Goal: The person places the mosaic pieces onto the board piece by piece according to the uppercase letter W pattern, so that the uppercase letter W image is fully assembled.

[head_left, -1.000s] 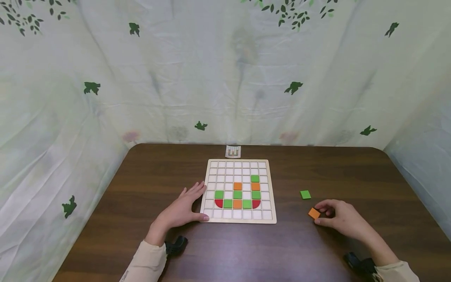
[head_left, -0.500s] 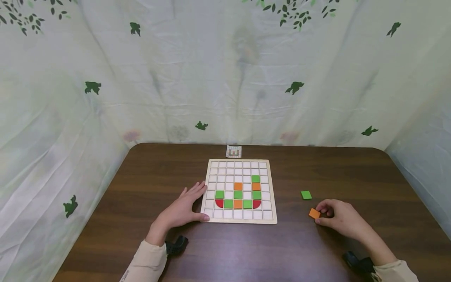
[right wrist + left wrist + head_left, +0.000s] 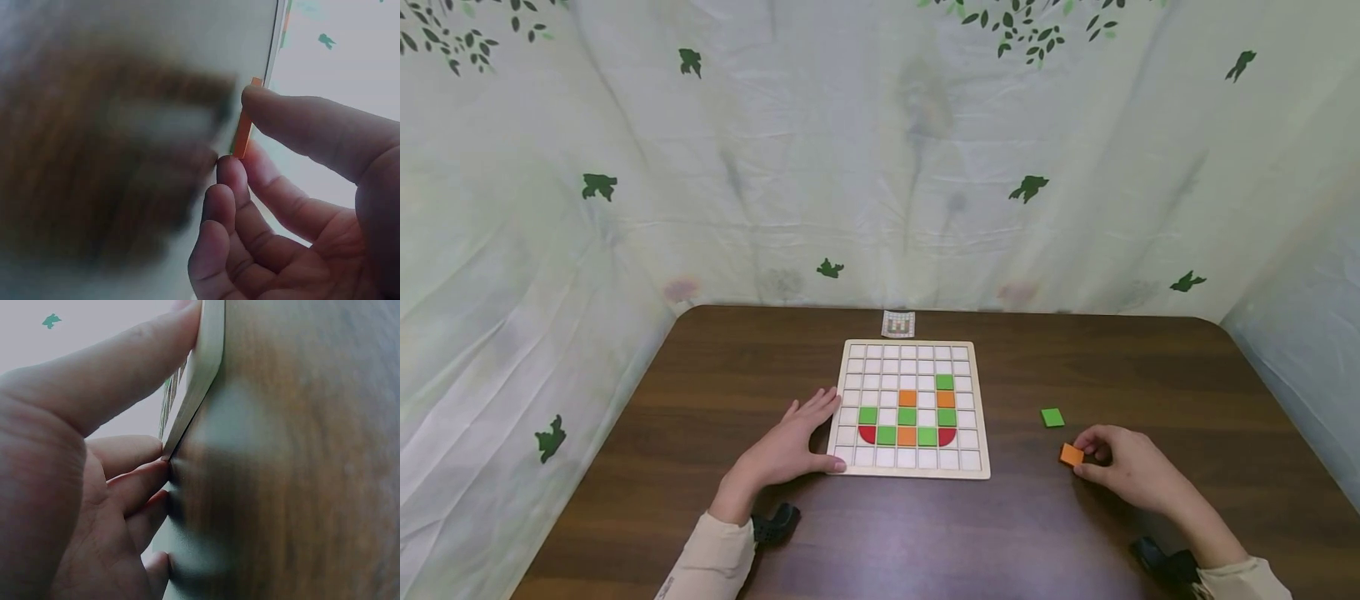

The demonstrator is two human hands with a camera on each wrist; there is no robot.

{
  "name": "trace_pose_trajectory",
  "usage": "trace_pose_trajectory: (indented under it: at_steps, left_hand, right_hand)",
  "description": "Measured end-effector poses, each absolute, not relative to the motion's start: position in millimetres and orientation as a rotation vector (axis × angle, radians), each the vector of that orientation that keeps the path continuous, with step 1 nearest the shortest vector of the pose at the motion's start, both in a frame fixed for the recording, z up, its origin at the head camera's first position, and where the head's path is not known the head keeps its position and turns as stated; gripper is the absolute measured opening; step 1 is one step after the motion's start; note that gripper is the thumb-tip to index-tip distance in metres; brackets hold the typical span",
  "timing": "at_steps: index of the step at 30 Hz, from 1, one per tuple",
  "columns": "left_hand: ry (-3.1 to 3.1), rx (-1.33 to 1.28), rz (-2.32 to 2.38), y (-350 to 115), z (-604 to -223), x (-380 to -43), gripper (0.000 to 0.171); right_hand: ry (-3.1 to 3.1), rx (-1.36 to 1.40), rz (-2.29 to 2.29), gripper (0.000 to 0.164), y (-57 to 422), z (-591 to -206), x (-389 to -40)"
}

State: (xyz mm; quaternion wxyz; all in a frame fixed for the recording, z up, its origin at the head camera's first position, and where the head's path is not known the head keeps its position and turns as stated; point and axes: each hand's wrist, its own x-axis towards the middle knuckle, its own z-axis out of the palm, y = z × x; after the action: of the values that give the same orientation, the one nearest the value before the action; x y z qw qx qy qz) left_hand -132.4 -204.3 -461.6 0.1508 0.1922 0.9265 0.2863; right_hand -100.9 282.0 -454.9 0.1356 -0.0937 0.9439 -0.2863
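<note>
My left hand (image 3: 790,442) rests along the left edge of a square grid board (image 3: 910,472), thumb at its near corner and fingertips farther up the side. In the left wrist view the thumb and fingers touch the pale rim (image 3: 209,356). My right hand (image 3: 1131,462) pinches an orange square tile (image 3: 1072,454) between thumb and fingers, to the right of the board. Seen from the right wrist, the orange tile (image 3: 244,131) is edge-on between thumb and fingertips. Just beyond that hand lies a loose green square tile (image 3: 1052,417). Green, orange and red tiles fill several board cells.
A small printed card (image 3: 898,324) lies behind the board at the table's far edge. The brown wooden table (image 3: 737,350) has rounded far corners. A pale curtain (image 3: 850,167) with leaf prints hangs behind and at both sides.
The orange tile has turned slightly between the right hand's fingertips. The left hand stays on the board's edge, and the view has shifted a little.
</note>
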Motion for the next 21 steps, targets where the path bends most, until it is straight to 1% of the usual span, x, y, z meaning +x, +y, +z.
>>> trace_pose_trajectory:
  at_steps: [7, 21]
  left_hand:
    - [2.668, 0.569, 0.827, -204.7, -460.8, -131.8, 0.100]
    - [2.667, 0.581, 0.844, -204.5, -459.2, -130.5, 0.099]
  right_hand:
    - [2.783, -0.308, -0.840, 0.023, 278.3, -449.2, -102.0]
    - [2.871, -0.355, -0.899, 0.027, 259.5, -446.0, -107.2]
